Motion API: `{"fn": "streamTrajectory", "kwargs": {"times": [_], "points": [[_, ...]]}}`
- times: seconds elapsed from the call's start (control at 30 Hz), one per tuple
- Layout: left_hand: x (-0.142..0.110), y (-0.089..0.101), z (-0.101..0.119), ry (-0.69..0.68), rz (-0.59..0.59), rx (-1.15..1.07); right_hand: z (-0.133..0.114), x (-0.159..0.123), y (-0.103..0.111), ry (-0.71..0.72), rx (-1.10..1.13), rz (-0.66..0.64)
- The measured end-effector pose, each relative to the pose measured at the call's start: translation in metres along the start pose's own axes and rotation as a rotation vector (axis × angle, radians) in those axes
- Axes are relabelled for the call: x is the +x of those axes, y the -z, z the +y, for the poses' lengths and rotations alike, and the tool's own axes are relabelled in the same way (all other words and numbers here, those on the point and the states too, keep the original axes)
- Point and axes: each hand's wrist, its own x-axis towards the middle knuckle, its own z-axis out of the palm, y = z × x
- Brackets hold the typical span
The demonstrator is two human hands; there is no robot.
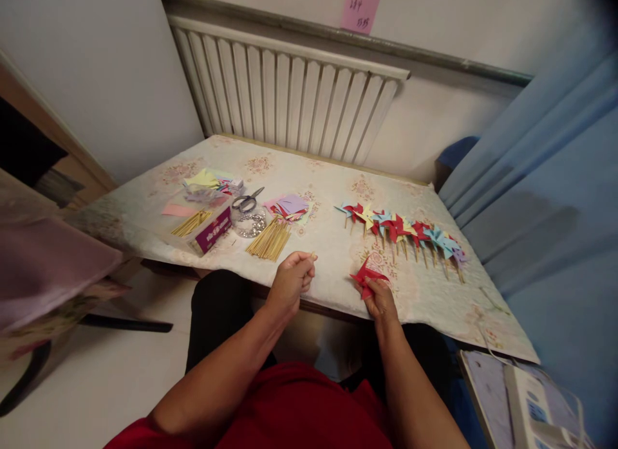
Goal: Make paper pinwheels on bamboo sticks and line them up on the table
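Grasping a red pinwheel (pixel 367 269) in the right grip (pixel 381 299), over the near edge of the desk (pixel 328 233). Clenching the left grip (pixel 292 280), with any item at its fingertips too small to tell. Just left of the left grip, a bundle of sticks (pixel 268 240); behind that, a pile of paper (pixel 290 206). Farther left, a clear dish (pixel 240 230) of silvery bits, scissors (pixel 251 199) and a purple box (pixel 217 230). Beyond the right grip, slanting off to its right, a row of pinwheels (pixel 396 228).
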Motion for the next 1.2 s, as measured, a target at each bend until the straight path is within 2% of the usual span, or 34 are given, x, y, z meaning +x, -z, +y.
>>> {"fn": "streamTrajectory", "kwargs": {"times": [1.2], "points": [[-0.0002,0.0020,-0.0018,-0.027,-0.023,-0.008,-0.0004,0.0000,0.0017,-0.014,0.019,-0.012]]}}
